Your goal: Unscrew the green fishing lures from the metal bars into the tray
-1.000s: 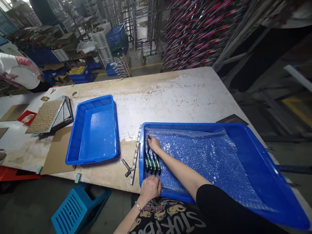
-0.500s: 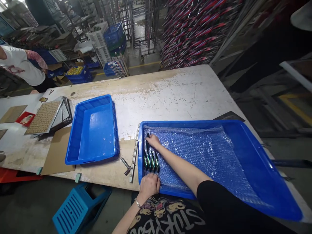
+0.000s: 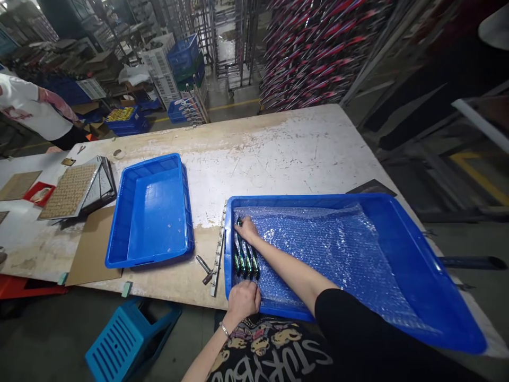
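Note:
A large blue tray (image 3: 429, 265) lined with bubble wrap (image 3: 318, 254) lies in front of me. Several slender, shiny green-black pieces (image 3: 249, 265) sit side by side at its left end; I cannot tell their kind. My right hand (image 3: 247, 229) reaches in and pinches another such piece (image 3: 239, 222) at the upper left corner, partly covered by my fingers. My left hand (image 3: 243, 300) rests closed at the near edge, just below the row. Its fingertips are turned away, so whatever they grip is hidden.
To the left stand a second blue tray (image 3: 159, 212), a metal strip with clips (image 3: 218, 254) and a small metal tool (image 3: 204, 269). A cork-topped board (image 3: 71, 188) lies farther left. A blue stool (image 3: 119, 339) is below; a person (image 3: 32, 106) stands at the far left.
The piece in my right hand has come down into line with the row, and my right hand has shifted slightly. My left hand stays almost in place.

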`<action>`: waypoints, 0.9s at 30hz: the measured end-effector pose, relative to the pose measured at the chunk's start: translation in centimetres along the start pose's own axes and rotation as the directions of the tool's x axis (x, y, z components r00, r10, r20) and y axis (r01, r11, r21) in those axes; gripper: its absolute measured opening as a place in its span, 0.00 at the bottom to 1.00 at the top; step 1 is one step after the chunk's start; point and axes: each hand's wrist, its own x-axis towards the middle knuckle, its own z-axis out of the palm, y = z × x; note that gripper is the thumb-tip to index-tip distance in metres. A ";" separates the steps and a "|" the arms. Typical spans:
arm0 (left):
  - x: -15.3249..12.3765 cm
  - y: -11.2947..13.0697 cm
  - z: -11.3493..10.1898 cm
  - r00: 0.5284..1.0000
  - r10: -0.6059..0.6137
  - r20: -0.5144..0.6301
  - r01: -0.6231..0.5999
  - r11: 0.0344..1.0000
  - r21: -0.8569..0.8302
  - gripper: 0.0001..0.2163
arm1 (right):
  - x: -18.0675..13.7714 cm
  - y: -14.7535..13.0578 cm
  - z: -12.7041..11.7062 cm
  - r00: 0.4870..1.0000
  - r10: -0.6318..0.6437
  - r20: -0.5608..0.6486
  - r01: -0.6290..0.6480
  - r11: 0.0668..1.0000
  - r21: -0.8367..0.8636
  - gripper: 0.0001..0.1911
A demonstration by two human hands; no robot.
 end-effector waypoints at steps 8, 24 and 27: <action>0.0 -0.1 0.2 1.000 0.009 0.001 -0.009 1.000 0.014 0.10 | -0.1 0.0 0.4 0.999 0.041 -0.015 -0.041 0.999 0.029 0.23; -0.1 -0.5 1.0 1.000 0.019 -0.009 -0.020 1.000 -0.008 0.10 | 0.5 1.0 0.0 0.996 -0.021 0.081 0.000 0.968 0.252 0.15; -0.1 -0.5 0.8 1.000 0.017 -0.008 -0.017 1.000 -0.012 0.09 | 0.4 1.2 -0.4 0.995 -0.029 0.094 0.005 0.970 0.243 0.16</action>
